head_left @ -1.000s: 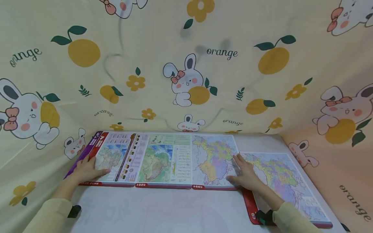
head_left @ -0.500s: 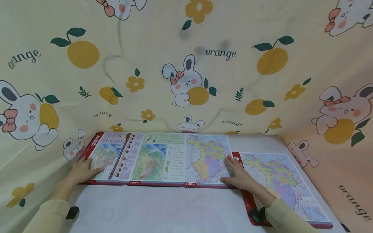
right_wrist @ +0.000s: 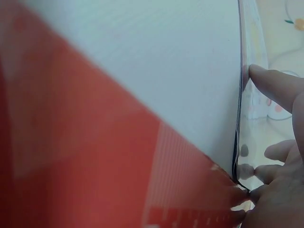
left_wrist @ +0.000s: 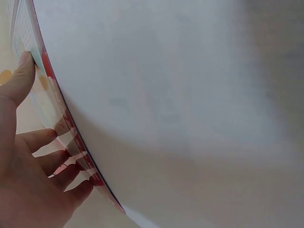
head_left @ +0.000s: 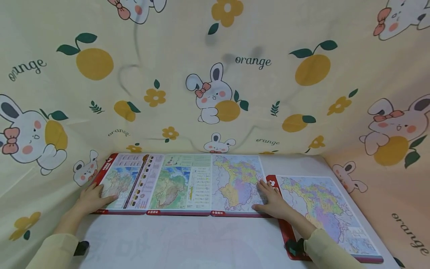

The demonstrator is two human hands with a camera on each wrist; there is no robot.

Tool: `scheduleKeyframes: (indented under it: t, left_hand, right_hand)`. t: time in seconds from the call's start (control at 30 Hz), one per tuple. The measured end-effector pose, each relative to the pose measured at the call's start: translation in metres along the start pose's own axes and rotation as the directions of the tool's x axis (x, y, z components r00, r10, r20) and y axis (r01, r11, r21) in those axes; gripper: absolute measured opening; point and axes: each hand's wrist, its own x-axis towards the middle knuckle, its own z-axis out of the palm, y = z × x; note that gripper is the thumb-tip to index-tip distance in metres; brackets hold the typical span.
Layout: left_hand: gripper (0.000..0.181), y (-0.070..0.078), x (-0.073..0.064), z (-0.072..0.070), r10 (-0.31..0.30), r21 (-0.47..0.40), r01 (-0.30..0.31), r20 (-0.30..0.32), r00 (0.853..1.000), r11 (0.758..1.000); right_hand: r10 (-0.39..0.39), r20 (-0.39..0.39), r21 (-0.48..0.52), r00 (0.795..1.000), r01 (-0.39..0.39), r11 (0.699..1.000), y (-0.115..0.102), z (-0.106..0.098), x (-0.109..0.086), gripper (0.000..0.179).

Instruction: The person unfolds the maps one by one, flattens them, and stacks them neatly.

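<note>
Three glossy map panels lie side by side along the back of the table: a left one (head_left: pixel 121 183), a middle one (head_left: pixel 173 186) and a right one (head_left: pixel 235 179). My left hand (head_left: pixel 91 198) rests on the left panel's outer end, fingers spread. On the right panel's outer end lies my right hand (head_left: pixel 277 201), thumb and fingers apart. Both wrist views show fingertips of the left hand (left_wrist: pixel 38 175) and right hand (right_wrist: pixel 280 190) at the glossy surface, which mirrors them. A separate map (head_left: pixel 329 209) with a red strip (right_wrist: pixel 95 156) lies under my right forearm.
The white tabletop (head_left: pixel 181 239) spreads in front of the panels. A cream cloth (head_left: pixel 161 48) printed with rabbits and oranges rises behind and at both sides. Dark objects sit at the left wrist (head_left: pixel 81 248) and right wrist (head_left: pixel 295 246).
Both hands and the row of panels have slid left. The purple strip at the left end is now covered, and the separate map's upper red corner has come into view.
</note>
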Motion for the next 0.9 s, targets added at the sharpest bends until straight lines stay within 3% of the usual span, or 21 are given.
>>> scheduleKeyframes:
  t: [0.23,0.43,0.57,0.7,0.9]
  left_hand:
    - [0.116,-0.001,-0.001,0.001,0.011,-0.012,-0.011,-0.011,1.000,1.000]
    - [0.092,0.018,-0.009,0.003,0.086,-0.017,-0.088,-0.073,0.994,0.996]
    - [0.080,0.044,-0.012,0.007,0.126,-0.068,-0.134,-0.121,0.985,0.989]
    - [0.074,0.080,-0.014,0.013,0.168,-0.157,-0.195,-0.171,0.971,0.968]
    - [0.068,0.148,-0.018,0.026,0.243,-0.298,-0.309,-0.239,0.940,0.903]
  right_hand:
    - [0.010,-0.005,0.001,1.000,-0.010,1.000,0.000,-0.001,0.001,0.094]
    - [0.020,-0.045,0.042,0.999,-0.018,0.999,-0.007,-0.008,-0.004,0.094]
    - [0.057,-0.087,0.114,0.995,-0.047,0.992,-0.016,-0.016,-0.013,0.091]
    - [0.082,-0.145,0.175,0.986,-0.057,0.983,-0.023,-0.025,-0.024,0.088]
    - [0.181,-0.236,0.274,0.955,-0.113,0.955,-0.027,-0.036,-0.039,0.081]
